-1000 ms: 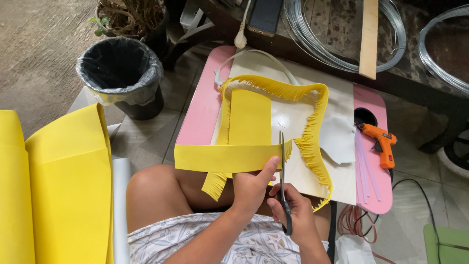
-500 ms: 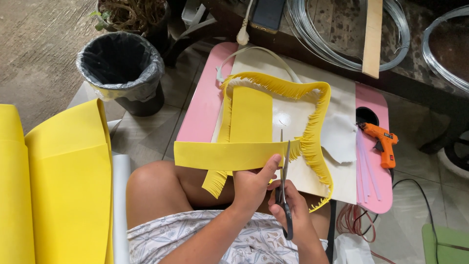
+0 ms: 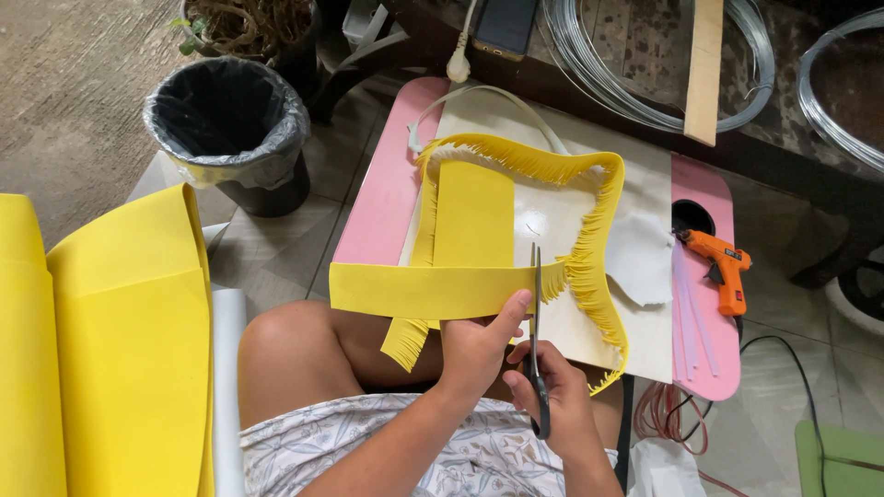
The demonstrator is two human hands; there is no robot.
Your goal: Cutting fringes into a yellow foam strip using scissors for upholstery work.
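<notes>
Two hands work at the lower middle of the frame. The left hand is clamped on the lower edge of a yellow strip, thumb on top, holding it level across the knee and the pink board. The right hand is closed around the handles of the scissors, whose blades point up and cross the strip's right end, beside the fringe already cut there. Compared with a second ago, the blades sit a little farther left along the strip and look nearly shut; the strip itself has hardly shifted. At the right, an orange glue gun lies unmoved on the board. A bin stands at upper left.
</notes>
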